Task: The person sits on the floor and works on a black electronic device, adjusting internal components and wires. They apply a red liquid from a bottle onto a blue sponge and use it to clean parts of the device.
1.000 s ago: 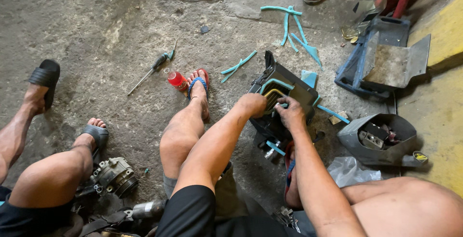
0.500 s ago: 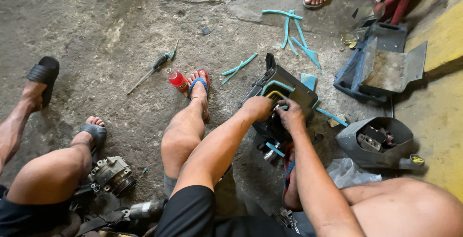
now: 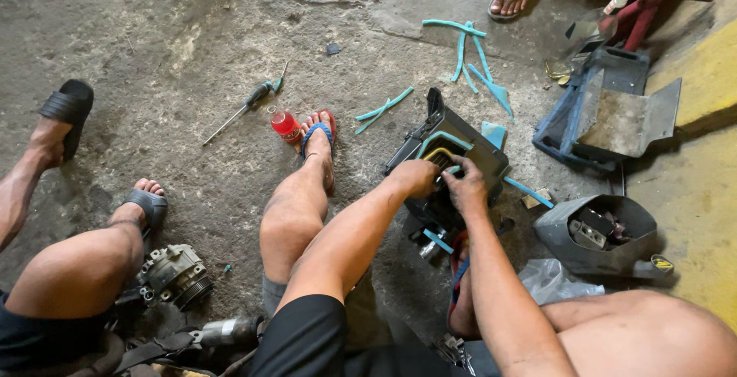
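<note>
Head view: both hands met on a black housing (image 3: 453, 147) on the floor.
Left hand (image 3: 414, 177): gripped its teal-edged opening.
Right hand (image 3: 464, 186): fingers pinched there.
Nearby: screwdriver (image 3: 242, 108), red cap (image 3: 286, 125).

Both hands closed in on the opening of the black housing (image 3: 449, 166): left hand (image 3: 414, 177) slid from the top edge down to the opening's left rim, right hand (image 3: 466, 187) moved in beside it, knuckles now nearly touching. Right fingers (image 3: 458, 163) now curl over the yellowish insert, where a second ago they sat further right. Housing tipped slightly toward the person.
</note>
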